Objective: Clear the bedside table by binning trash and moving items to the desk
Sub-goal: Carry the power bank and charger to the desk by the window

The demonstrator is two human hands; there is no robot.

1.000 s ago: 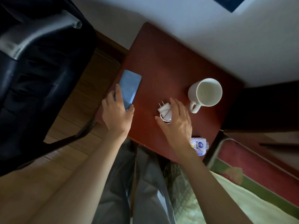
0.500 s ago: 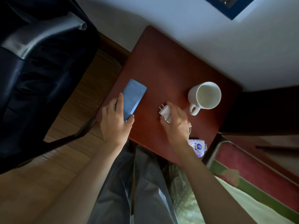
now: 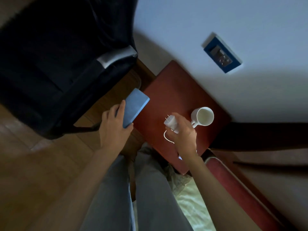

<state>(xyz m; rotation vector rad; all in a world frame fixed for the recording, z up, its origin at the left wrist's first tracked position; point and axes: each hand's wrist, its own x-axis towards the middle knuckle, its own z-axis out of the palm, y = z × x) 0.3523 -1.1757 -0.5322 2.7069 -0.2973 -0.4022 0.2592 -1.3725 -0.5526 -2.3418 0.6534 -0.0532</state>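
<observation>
My left hand [image 3: 115, 129] and my right hand [image 3: 183, 135] are bare, with no rings, watch or gloves, and both forearms are uncovered right up to the frame's edge. Below and between my hands, my legs are in loose grey fabric trousers [image 3: 133, 194], softly creased.

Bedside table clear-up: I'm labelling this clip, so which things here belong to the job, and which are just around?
Part of the job:
- phone, in the left hand
- charger, in the right hand
- mug
- bedside table

Just around:
- office chair
- wall socket
- bed
</observation>
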